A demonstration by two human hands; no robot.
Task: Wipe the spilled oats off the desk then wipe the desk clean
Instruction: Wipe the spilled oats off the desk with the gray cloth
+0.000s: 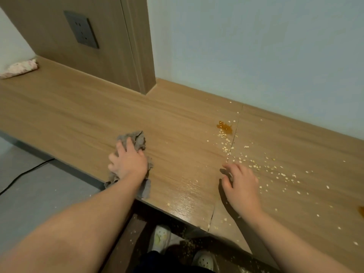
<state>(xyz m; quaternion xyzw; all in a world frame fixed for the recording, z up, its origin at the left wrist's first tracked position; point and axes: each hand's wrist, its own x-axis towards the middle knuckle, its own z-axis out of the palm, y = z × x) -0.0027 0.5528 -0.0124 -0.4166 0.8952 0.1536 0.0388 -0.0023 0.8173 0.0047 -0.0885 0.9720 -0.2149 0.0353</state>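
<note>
The left forearm point(78, 223) is lying across the near edge, and the left hand point(128, 161) is clutching a bunched grey cloth point(137, 139) against the desk point(78, 115). The spilled oats point(256, 166) are lying well to the cloth's right, trailing from an orange stain point(225, 128) toward the near right. The right hand point(243, 187), fingers loosely curled and holding nothing, is sitting nearer them, at the scatter's left edge

Dark wall socket point(81, 29), floral bundle point(19, 68) (far left)

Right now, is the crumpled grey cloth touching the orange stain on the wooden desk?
Apart. Head view shows bare desk between grey cloth and orange stain.
</note>
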